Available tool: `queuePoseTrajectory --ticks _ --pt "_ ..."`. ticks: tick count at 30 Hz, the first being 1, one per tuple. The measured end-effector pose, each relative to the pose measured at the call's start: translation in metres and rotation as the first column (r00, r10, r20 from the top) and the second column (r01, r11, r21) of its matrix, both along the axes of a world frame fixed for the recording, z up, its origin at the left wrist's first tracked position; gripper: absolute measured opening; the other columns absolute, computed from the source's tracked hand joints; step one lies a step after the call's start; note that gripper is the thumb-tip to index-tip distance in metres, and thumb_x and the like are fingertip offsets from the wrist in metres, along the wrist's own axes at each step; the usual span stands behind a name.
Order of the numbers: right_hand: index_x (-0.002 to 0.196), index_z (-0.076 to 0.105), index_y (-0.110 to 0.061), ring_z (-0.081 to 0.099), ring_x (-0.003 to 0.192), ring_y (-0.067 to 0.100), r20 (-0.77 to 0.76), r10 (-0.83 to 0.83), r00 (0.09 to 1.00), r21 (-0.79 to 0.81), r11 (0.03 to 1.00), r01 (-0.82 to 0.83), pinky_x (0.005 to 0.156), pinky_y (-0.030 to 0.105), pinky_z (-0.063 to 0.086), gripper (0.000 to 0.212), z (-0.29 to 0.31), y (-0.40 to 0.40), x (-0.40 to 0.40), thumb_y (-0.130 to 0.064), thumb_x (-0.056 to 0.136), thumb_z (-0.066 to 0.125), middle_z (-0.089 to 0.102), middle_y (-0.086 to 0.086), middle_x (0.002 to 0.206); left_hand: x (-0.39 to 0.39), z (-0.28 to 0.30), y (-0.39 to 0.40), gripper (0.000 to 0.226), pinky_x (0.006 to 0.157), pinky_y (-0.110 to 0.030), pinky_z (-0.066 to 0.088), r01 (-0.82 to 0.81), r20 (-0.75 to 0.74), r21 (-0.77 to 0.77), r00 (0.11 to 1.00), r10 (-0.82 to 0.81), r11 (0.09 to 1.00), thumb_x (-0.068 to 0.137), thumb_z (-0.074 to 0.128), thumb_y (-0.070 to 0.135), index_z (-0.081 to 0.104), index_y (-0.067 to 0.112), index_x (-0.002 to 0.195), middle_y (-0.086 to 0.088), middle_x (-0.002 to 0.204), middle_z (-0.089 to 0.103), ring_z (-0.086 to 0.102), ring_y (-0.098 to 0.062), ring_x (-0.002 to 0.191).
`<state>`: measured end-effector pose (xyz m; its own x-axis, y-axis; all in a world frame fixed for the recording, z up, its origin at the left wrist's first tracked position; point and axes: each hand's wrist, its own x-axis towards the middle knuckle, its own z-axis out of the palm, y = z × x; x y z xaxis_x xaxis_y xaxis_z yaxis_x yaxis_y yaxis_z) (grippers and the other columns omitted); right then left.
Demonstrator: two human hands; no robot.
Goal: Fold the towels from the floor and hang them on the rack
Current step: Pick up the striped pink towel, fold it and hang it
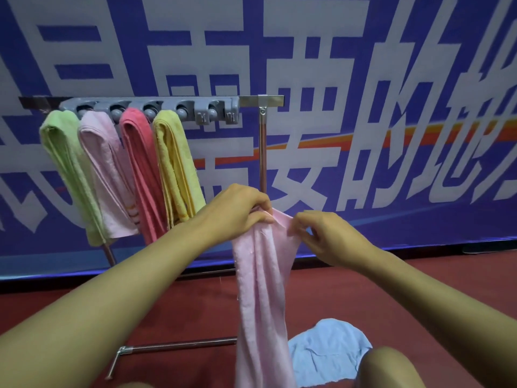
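Two bare forearms are seen, one entering from the lower left of the frame, the other from the lower right. No sleeves, watch, rings or gloves are worn on the left hand (237, 211) or the right hand (333, 236). A bare knee (389, 368) is shown at the bottom right, uncovered by clothing.

Blue banner (419, 79) ahead of me, twelve o'clock: huge white Chinese characters, cropped at edges. I read only 的 (391, 60) at one o'clock.
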<state>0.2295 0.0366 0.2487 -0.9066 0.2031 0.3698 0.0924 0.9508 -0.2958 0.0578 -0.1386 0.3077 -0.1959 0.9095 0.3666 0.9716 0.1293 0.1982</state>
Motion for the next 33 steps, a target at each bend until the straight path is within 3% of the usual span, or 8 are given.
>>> queuePoseTrajectory --ticks 6,10,13,17,23,27,29,33 --pt "0.114 0.061 -0.035 0.052 0.078 -0.019 -0.029 -0.046 0.999 -0.050 0.998 0.044 0.063 0.019 0.037 0.026 -0.008 -0.002 -0.004 -0.054 0.095 0.060 0.056 -0.034 0.092 -0.006 0.001 0.001 0.019 0.073 -0.025 0.039 0.016 -0.032 -0.008 0.999 -0.016 1.000 0.094 0.073 0.039 0.078 0.022 0.100 0.019 0.076 0.052 0.049 -0.006 0.075" --pt "0.123 0.053 -0.039 0.056 0.095 -0.005 -0.026 -0.061 0.998 -0.028 0.998 0.061 0.080 0.029 0.052 0.048 -0.014 -0.005 -0.013 -0.069 0.086 0.062 0.060 -0.025 0.122 -0.007 0.002 0.000 0.016 0.072 -0.025 0.037 0.034 -0.026 0.004 0.999 -0.034 0.999 0.093 0.074 0.037 0.078 0.022 0.098 0.018 0.078 0.056 0.049 -0.003 0.073" --pt "0.122 0.052 -0.039 0.047 0.073 -0.016 -0.027 -0.085 0.996 0.008 0.996 0.085 0.068 0.023 0.041 0.049 -0.011 -0.007 -0.019 -0.069 0.085 0.063 0.059 -0.026 0.123 -0.011 0.001 -0.003 0.017 0.072 -0.026 0.038 0.046 -0.031 -0.002 0.998 -0.046 0.999 0.092 0.074 0.039 0.077 0.023 0.097 0.016 0.080 0.059 0.049 -0.003 0.072" --pt "0.123 0.054 -0.039 0.043 0.066 -0.014 -0.038 -0.097 0.995 0.068 0.993 0.100 0.066 0.025 0.040 0.049 -0.009 -0.010 -0.025 -0.071 0.086 0.058 0.059 -0.026 0.121 -0.018 -0.001 -0.008 0.014 0.074 -0.027 0.041 0.050 -0.019 -0.022 0.999 -0.051 0.998 0.092 0.075 0.038 0.076 0.025 0.096 0.018 0.081 0.060 0.051 -0.003 0.076" --pt "0.104 0.067 -0.030 0.048 0.069 0.009 -0.031 -0.053 0.998 0.178 0.982 0.058 0.056 0.028 0.035 0.032 -0.006 -0.020 -0.030 -0.059 0.096 0.055 0.052 -0.020 0.084 -0.024 -0.002 -0.012 0.013 0.072 -0.023 0.038 0.030 -0.023 -0.026 0.999 -0.030 0.999 0.094 0.074 0.036 0.077 0.025 0.100 0.019 0.081 0.058 0.051 0.009 0.075" --pt "0.103 0.065 -0.025 0.057 0.071 0.020 -0.038 -0.043 0.998 0.195 0.980 0.050 0.055 0.032 0.040 0.029 -0.008 -0.020 -0.028 -0.047 0.102 0.046 0.062 -0.013 0.086 -0.030 -0.002 -0.015 0.016 0.068 -0.020 0.036 -0.003 -0.019 -0.051 1.000 0.002 0.999 0.093 0.074 0.040 0.077 0.026 0.098 0.018 0.079 0.059 0.052 0.007 0.072" --pt "0.100 0.065 -0.023 0.058 0.069 0.019 -0.056 -0.028 0.998 0.177 0.983 0.038 0.055 0.032 0.042 0.033 -0.005 -0.016 -0.026 -0.047 0.103 0.042 0.068 -0.008 0.086 -0.032 -0.004 -0.018 0.019 0.068 -0.025 0.039 -0.014 -0.036 -0.110 0.999 0.011 0.994 0.091 0.076 0.042 0.076 0.024 0.098 0.015 0.078 0.061 0.054 0.000 0.070" --pt "0.098 0.073 -0.019 0.052 0.065 0.010 -0.067 0.033 0.997 0.136 0.990 -0.023 0.058 0.029 0.045 0.023 0.012 -0.006 -0.023 -0.035 0.102 0.057 0.070 -0.005 0.082 -0.036 -0.011 -0.026 0.020 0.078 -0.034 0.050 -0.017 -0.099 -0.251 0.995 -0.008 0.968 0.091 0.075 0.040 0.075 0.022 0.101 0.009 0.085 0.063 0.057 -0.013 0.079"
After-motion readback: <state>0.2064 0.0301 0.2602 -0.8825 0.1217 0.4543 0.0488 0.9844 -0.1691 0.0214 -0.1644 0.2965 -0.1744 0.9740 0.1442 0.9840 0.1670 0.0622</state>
